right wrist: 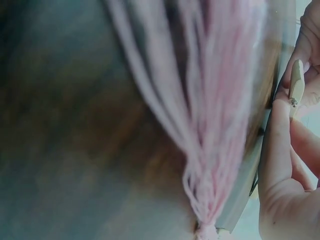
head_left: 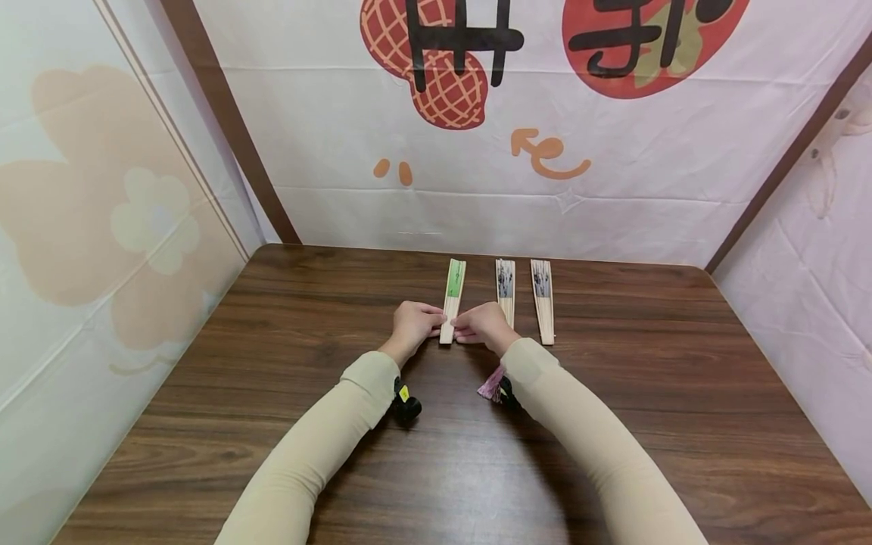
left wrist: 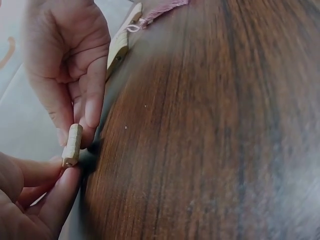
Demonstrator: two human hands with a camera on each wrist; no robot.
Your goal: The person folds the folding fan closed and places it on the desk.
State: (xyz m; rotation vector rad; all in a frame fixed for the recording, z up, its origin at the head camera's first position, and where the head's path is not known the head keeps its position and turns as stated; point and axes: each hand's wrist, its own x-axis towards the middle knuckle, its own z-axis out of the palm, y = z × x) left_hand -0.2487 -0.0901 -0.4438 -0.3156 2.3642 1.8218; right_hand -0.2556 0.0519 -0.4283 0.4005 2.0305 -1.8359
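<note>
A folded fan (head_left: 456, 280) with a green upper part and pale wooden ribs lies on the table, its narrow end toward me. My left hand (head_left: 412, 325) pinches that end from the left, between thumb and fingers. From the right, my right hand (head_left: 485, 324) grips the same end with its fingertips. The rivet end of the fan (left wrist: 74, 142) shows between both hands in the left wrist view. Beyond my right hand lies a second folded fan (head_left: 506, 280), grey patterned, its lower part hidden by the hand. A third, similar folded fan (head_left: 543, 303) is right of it.
A pink tassel (head_left: 490, 384) hangs by my right wrist and fills much of the right wrist view, blurred. The brown wooden table (head_left: 647, 424) ends at a printed white cloth wall (head_left: 477, 212). A black wrist camera (head_left: 406, 407) sits under my left cuff.
</note>
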